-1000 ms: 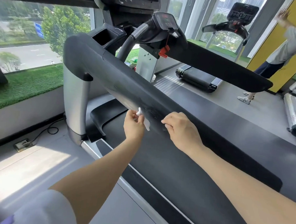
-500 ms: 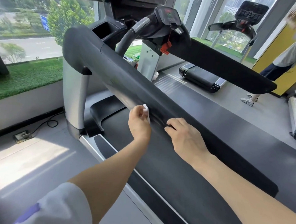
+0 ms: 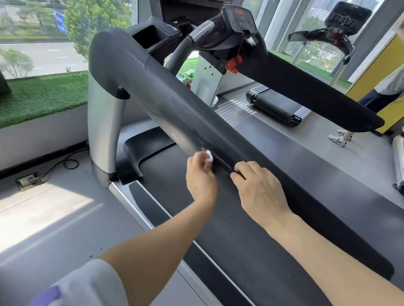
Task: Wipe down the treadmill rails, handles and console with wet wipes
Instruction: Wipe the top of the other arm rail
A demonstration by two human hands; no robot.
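A long black treadmill rail (image 3: 153,88) runs from upper left to lower right across the view. My left hand (image 3: 200,176) pinches a small white wet wipe (image 3: 209,156) against the rail's near side, most of the wipe hidden by my fingers. My right hand (image 3: 259,191) rests on the rail just to the right, fingers curled over its lower edge. The second rail (image 3: 318,96) lies beyond. The console (image 3: 240,20) with its curved handle (image 3: 193,41) and red safety clip (image 3: 233,65) sits at the top.
The black running belt (image 3: 226,237) lies under my arms, with a silver upright post (image 3: 102,127) at the left. A cable and floor socket (image 3: 27,181) lie on the grey floor. Other treadmills (image 3: 277,107) and a person (image 3: 389,88) stand at the right.
My left hand with the wipe has slid a little up along the rail, and less of the wipe shows. My right hand stays on the rail beside it.
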